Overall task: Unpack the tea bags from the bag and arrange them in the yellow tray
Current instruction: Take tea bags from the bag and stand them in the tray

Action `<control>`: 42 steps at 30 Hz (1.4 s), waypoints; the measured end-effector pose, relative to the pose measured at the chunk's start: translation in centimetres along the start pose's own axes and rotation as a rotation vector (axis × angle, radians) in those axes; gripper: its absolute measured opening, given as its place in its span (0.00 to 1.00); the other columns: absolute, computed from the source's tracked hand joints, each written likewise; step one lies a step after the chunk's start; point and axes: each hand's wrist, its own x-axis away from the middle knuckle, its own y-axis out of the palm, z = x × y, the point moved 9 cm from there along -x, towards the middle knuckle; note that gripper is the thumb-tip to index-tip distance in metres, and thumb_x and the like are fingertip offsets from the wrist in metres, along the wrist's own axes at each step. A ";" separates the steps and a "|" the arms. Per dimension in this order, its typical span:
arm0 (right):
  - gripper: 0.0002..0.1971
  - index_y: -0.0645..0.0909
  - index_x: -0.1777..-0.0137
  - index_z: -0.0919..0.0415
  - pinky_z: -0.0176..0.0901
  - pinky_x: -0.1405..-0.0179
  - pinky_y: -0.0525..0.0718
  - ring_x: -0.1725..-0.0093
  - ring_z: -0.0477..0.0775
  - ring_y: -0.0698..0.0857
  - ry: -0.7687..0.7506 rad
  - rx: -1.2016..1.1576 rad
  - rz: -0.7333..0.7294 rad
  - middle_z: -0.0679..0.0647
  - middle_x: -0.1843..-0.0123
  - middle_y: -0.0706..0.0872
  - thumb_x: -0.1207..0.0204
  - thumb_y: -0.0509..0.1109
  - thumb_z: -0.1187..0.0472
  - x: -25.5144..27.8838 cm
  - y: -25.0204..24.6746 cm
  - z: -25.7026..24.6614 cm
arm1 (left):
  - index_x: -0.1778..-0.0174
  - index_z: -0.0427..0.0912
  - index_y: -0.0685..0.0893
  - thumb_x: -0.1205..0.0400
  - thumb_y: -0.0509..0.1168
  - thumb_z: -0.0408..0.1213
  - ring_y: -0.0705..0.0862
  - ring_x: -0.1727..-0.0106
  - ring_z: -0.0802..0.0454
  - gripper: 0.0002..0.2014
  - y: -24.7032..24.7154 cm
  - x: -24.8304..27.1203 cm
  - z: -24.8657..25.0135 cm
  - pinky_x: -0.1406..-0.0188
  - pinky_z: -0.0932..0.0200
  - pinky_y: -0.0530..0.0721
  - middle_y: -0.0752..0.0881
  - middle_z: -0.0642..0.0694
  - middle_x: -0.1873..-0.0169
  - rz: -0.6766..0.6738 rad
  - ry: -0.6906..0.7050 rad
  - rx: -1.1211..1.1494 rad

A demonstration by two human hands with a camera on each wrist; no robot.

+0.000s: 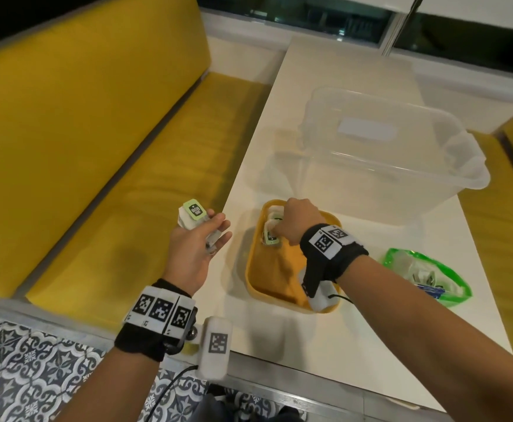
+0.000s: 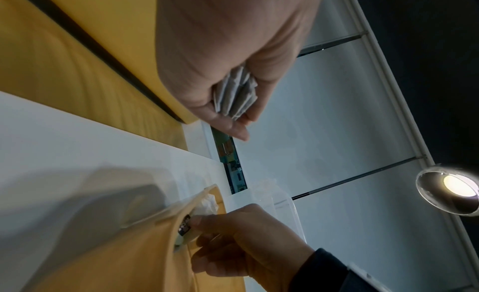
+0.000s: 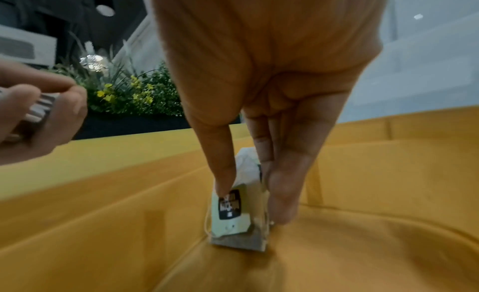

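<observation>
The yellow tray lies on the white table near its left edge. Several tea bags with pale green tags stand in a row at the tray's far left corner. My right hand reaches down into the tray and pinches one tea bag between thumb and fingers, its lower edge on the tray floor. My left hand hovers left of the tray over the bench and grips a small stack of tea bags, their white edges showing in the left wrist view. The green-edged plastic bag lies right of the tray with more tea bags inside.
A large clear plastic tub stands on the table behind the tray. A yellow upholstered bench runs along the table's left side. Patterned floor tiles show at the lower left. The table's near edge is close to my body.
</observation>
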 end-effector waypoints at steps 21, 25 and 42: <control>0.14 0.81 0.49 0.64 0.54 0.50 0.90 0.54 0.62 0.91 0.156 -0.191 -0.193 0.62 0.53 0.89 0.27 0.76 0.55 -0.2 1.1 1.5 | 0.56 0.42 0.81 0.23 0.73 0.29 0.91 0.54 0.46 0.07 0.5 0.6 -1.1 0.59 0.57 0.90 0.88 0.41 0.57 -0.027 -0.033 -0.188; 0.20 0.82 0.43 0.63 0.55 0.44 0.88 0.49 0.61 0.89 0.151 -0.200 -0.256 0.60 0.48 0.88 0.32 0.80 0.54 0.2 2.3 1.4 | 0.55 0.41 0.81 0.22 0.73 0.29 0.91 0.53 0.46 0.07 0.4 0.7 -0.9 0.60 0.56 0.90 0.88 0.41 0.56 -0.029 -0.028 -0.191; 0.11 0.78 0.49 0.55 0.53 0.39 0.83 0.47 0.63 0.85 0.061 -0.162 -0.348 0.58 0.51 0.83 0.27 0.76 0.58 0.7 2.3 -0.4 | 0.54 0.40 0.82 0.23 0.74 0.28 0.91 0.50 0.42 0.08 0.2 1.6 -3.5 0.61 0.55 0.90 0.89 0.33 0.48 -0.105 -0.140 -0.319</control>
